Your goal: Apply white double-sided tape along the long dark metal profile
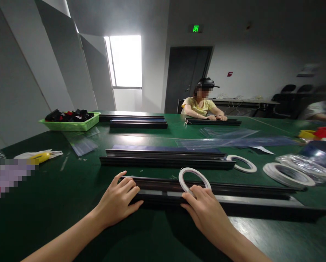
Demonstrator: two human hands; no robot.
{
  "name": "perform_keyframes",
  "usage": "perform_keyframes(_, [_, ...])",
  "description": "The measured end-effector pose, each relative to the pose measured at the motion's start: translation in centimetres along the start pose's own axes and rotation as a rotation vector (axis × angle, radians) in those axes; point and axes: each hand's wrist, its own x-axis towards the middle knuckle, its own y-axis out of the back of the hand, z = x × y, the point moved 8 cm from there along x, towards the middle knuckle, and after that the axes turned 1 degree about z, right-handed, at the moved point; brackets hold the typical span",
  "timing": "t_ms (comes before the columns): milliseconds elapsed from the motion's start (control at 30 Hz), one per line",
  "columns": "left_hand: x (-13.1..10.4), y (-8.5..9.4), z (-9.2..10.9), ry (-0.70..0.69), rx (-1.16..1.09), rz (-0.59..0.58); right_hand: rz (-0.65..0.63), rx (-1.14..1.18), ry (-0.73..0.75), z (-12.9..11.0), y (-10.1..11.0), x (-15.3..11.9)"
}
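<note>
Head view: black channel [261, 211] at six o'clock; likely stiff, light, slick, best held near ends. Left hand [115, 203] grips its left end; right hand [206, 209] pinches tape roll [181, 179] over it.

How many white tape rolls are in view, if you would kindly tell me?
3: a thin roll in the right hand, a second roll by the right end of the middle black rail, and a thick roll beside crumpled clear plastic, possibly several stacked.

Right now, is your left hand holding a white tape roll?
No, the right hand holds the tape roll, while the left hand touches the black rail.
</note>
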Motion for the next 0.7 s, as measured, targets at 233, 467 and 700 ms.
perform_keyframes(233, [0.00, 0.10, 0.01, -0.002, 0.000, 0.006, 0.009, -0.024, 0.006, -0.09, 0.24, 0.07])
perform_keyframes(467, [0.05, 0.16, 0.04, -0.001, -0.004, 0.006, 0.013, -0.017, 0.005, -0.07, 0.61, 0.19])
perform_keyframes(700, [0.02, 0.10, 0.03, -0.004, 0.000, 0.004, -0.027, -0.018, -0.023, 0.35, 0.52, 0.01])
